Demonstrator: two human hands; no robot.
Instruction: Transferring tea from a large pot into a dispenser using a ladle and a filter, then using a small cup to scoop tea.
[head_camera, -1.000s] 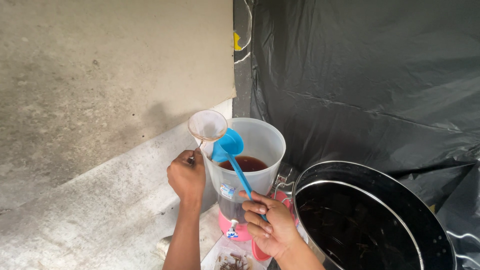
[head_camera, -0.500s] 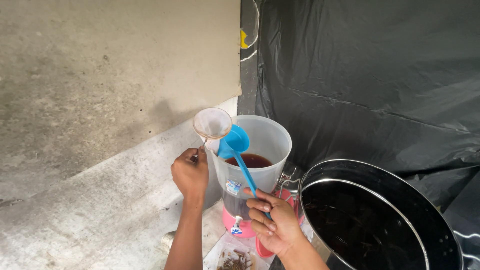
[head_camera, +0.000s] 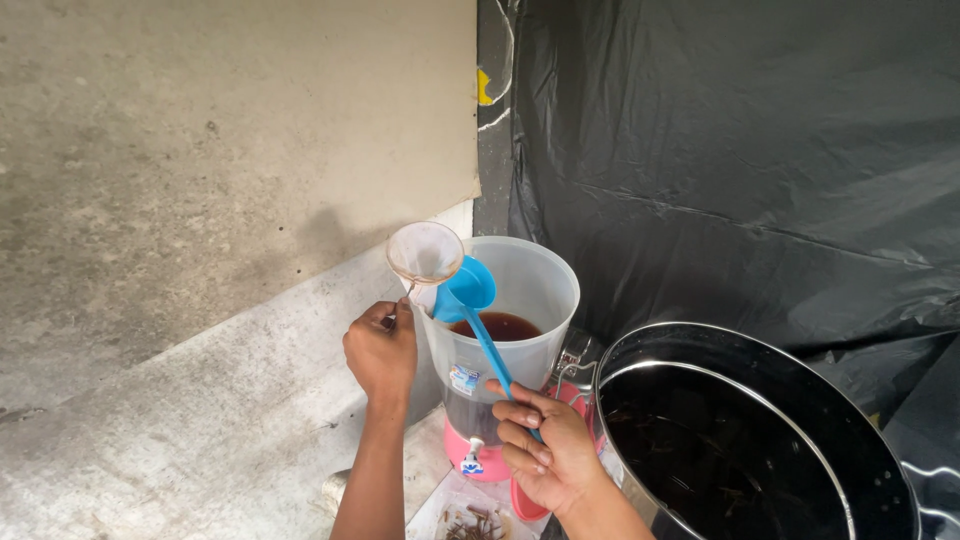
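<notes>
Here the left hand (head_camera: 381, 352) clamps the strainer (head_camera: 425, 252) handle at the dispenser's (head_camera: 505, 330) ten-o'clock rim — mesh clear of the tea. The right hand (head_camera: 545, 450), at six, closes on the blue ladle (head_camera: 470, 288), tipped to drain inside.

Both hands are closed in a grip: left hand (head_camera: 381, 352) raised beside the dispenser (head_camera: 505, 350), right hand (head_camera: 545, 452) lower in front.

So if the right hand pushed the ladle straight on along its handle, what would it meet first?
Probably the small strainer held by the left hand. The right hand points the blue ladle up and left, its bowl over the clear jug. Depth between them is unclear.
</notes>
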